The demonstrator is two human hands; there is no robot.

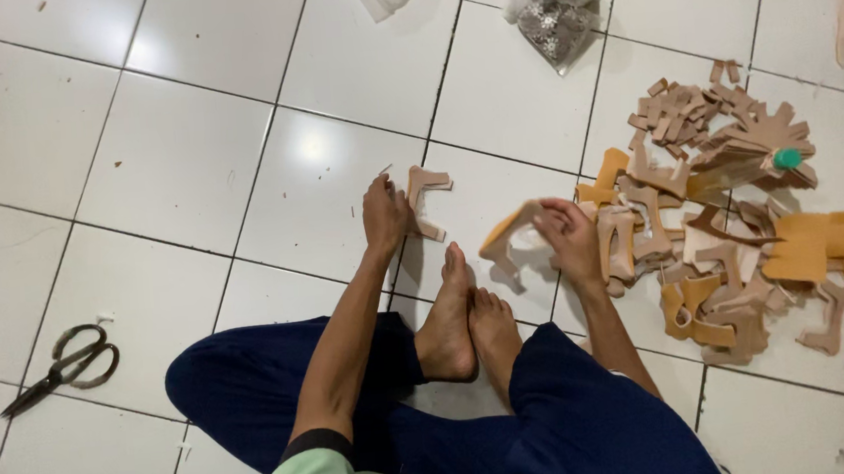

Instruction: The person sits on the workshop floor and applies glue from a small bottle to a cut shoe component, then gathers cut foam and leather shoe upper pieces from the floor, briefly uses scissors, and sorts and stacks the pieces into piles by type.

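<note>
I see the tan, curved cut leather piece [505,242] clamped in my right hand [571,240], just off the left edge of the heap of tan and orange leather cut-outs [733,233]. Its long axis runs leftward from my fingers. My left hand [384,213], fingers together, presses a small stack of beige leather pieces [426,199] on the white tiled floor [166,177], 1 tile nearer the black scissors [61,368].

One tan cut-out [427,198] lies flat on the tile — another [506,243], curved, is lifted off it.
</note>
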